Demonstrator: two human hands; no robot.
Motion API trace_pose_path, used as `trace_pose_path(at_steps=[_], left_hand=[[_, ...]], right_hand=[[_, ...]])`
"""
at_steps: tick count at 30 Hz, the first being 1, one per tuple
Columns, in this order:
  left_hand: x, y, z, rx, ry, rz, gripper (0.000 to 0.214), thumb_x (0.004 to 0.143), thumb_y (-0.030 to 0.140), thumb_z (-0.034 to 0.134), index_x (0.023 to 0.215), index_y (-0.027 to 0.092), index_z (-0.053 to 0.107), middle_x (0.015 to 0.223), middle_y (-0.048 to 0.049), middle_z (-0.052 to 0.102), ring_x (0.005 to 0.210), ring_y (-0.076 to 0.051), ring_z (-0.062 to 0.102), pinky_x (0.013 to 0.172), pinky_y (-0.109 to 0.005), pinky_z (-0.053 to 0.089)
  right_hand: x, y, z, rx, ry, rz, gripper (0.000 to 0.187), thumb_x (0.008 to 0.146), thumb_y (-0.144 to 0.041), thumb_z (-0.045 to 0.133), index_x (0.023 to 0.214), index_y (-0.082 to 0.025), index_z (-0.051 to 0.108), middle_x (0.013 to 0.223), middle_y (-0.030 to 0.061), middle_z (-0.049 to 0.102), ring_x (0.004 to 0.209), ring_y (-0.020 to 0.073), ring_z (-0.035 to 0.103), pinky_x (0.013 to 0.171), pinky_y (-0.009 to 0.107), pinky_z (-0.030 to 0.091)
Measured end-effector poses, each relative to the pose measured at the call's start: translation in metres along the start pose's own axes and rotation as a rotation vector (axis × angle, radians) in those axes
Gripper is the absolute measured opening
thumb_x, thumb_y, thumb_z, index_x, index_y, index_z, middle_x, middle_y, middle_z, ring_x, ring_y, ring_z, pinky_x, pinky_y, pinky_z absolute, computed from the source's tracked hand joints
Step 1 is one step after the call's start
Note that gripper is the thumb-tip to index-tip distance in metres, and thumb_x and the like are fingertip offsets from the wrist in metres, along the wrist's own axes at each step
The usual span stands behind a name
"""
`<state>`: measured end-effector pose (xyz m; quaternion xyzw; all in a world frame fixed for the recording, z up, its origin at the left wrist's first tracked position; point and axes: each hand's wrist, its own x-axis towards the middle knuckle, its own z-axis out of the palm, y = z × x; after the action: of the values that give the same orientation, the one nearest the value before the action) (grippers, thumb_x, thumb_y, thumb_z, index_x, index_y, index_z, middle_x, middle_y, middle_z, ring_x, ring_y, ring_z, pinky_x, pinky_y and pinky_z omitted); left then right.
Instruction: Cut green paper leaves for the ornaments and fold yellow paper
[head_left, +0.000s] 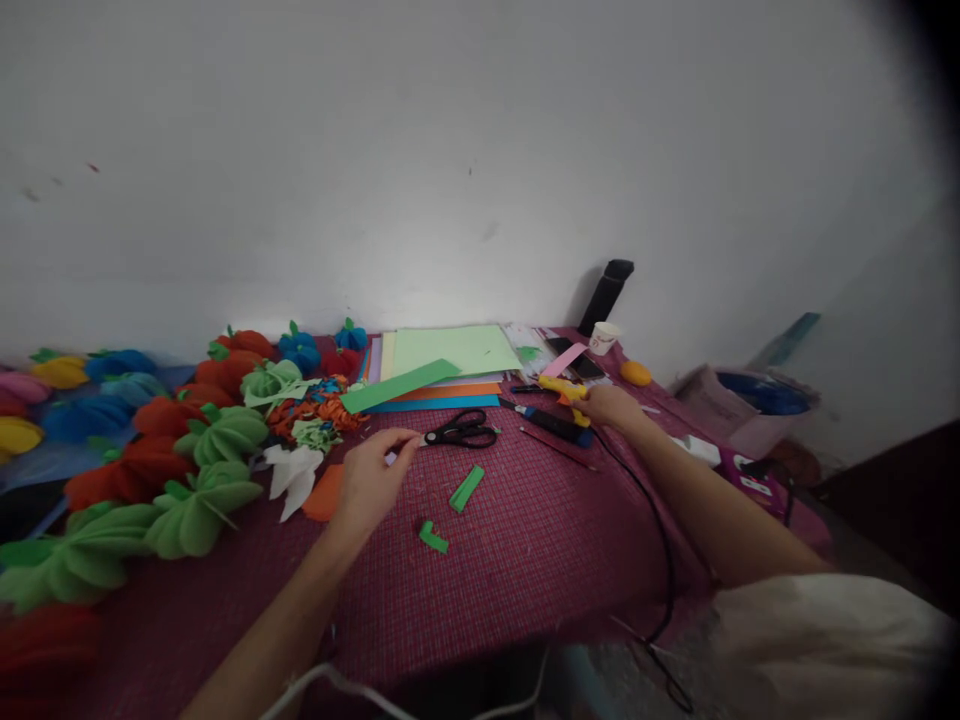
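My left hand (373,475) is closed in a pinch beside the blade end of the black-handled scissors (463,430). What its fingertips hold, if anything, I cannot make out. At the right, my right hand (609,406) is wrapped round a yellow hot glue gun (561,386), whose nozzle faces left. A folded green paper strip (466,489) and a smaller curled green piece (433,538) lie on the checked cloth between my arms. Just left of my left hand is an orange paper piece (324,494), partly covered by the hand.
Stacked coloured paper (450,350) lies against the wall. Paper scraps (319,410) and many paper pumpkins (202,505) crowd the left. A utility knife (553,425), a pencil (559,447), a paper cup (603,337) and a power strip (752,480) are on the right. A black cord (664,540) runs down the table.
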<state>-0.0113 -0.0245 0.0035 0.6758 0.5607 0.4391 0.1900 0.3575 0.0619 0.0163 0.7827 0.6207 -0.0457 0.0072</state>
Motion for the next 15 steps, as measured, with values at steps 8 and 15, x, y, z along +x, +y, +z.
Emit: trace_pose_path(at_steps=[8, 15], left_hand=[[0.004, -0.001, -0.012, 0.021, 0.137, -0.025, 0.032, 0.084, 0.036, 0.042, 0.102, 0.022, 0.064, 0.083, -0.0037, 0.07, 0.08, -0.02, 0.063, 0.076, -0.03, 0.043], [0.01, -0.009, -0.018, 0.005, 0.326, -0.04, 0.037, 0.078, 0.025, 0.049, 0.113, 0.021, 0.056, 0.101, -0.0057, 0.065, 0.085, -0.019, 0.06, 0.072, -0.028, 0.045]], right_hand=[[-0.078, -0.082, -0.016, 0.209, 0.086, -0.592, 0.026, 0.083, -0.03, 0.044, 0.093, -0.023, 0.067, 0.086, 0.0035, 0.067, 0.079, 0.0163, 0.059, 0.069, 0.024, 0.039], [-0.081, -0.141, -0.01, 0.902, -0.358, -0.437, 0.009, 0.072, -0.015, 0.055, 0.074, -0.017, 0.064, 0.065, 0.0014, 0.063, 0.059, 0.0115, 0.054, 0.057, 0.024, 0.041]])
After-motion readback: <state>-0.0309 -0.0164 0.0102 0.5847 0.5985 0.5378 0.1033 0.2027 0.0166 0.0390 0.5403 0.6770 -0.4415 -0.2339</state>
